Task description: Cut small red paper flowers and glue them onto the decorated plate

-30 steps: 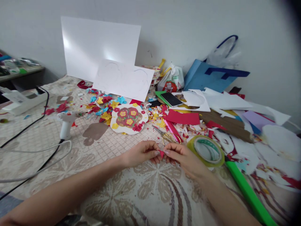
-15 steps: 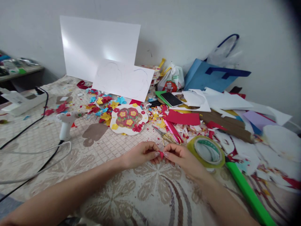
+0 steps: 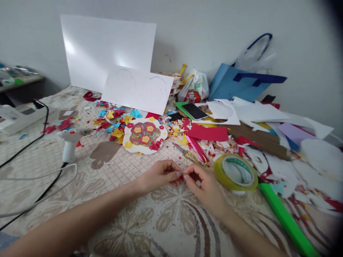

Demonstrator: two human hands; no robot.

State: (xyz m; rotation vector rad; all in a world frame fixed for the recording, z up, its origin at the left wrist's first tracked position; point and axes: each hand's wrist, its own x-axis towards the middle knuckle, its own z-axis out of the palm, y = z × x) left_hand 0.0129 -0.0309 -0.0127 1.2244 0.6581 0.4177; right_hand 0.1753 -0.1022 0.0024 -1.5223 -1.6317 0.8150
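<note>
My left hand is closed in a pinch on a small red paper piece, mostly hidden by the fingers. From the other side my right hand pinches at the same piece, thumb and forefinger pressed together. Both hands hover just above the patterned tablecloth, fingertips almost meeting. Right behind them lie gold-handled scissors. Farther back is a white scalloped plaque decorated with red and yellow paper flowers.
A roll of clear yellowish tape and a green-handled tool lie right of my right hand. At left stands a white glue gun with cables. Coloured paper flowers, red paper, a phone and a blue bag sit behind.
The red piece shows less between my fingers now. My right hand's fingers have curled and shifted slightly on it. The whole view has moved a little, sliding the far things left.
</note>
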